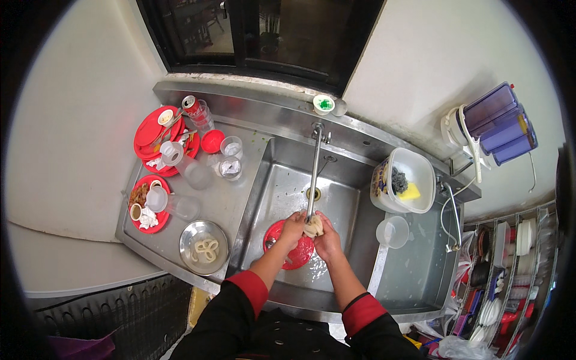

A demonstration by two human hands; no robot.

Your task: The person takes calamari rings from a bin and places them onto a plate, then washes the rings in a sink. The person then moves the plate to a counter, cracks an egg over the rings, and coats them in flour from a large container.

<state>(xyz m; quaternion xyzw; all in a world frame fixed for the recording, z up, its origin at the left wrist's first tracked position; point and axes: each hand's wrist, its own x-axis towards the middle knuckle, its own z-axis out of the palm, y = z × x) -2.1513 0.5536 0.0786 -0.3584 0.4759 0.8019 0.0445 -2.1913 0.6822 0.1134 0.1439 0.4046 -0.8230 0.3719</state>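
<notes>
Under the spout of the metal faucet (316, 166), my left hand (293, 230) and my right hand (327, 238) hold a pale, soft, wet piece of food (313, 226) between them. What it is exactly, I cannot tell. Below my hands a red plate (302, 256) lies in the steel sink basin (288, 180), with cutlery partly visible on it. Left of the basin, a round metal bowl (183, 254) holds several pale rings (207, 247) that look like squid rings.
Stacked red plates (146, 130) with scraps, plastic cups (231, 146) and a soda can (190, 103) occupy the left counter. A tub (425, 180) with a scouring pad and yellow sponge stands right, beside a clear container (392, 232) and a water-filled basin (409, 279).
</notes>
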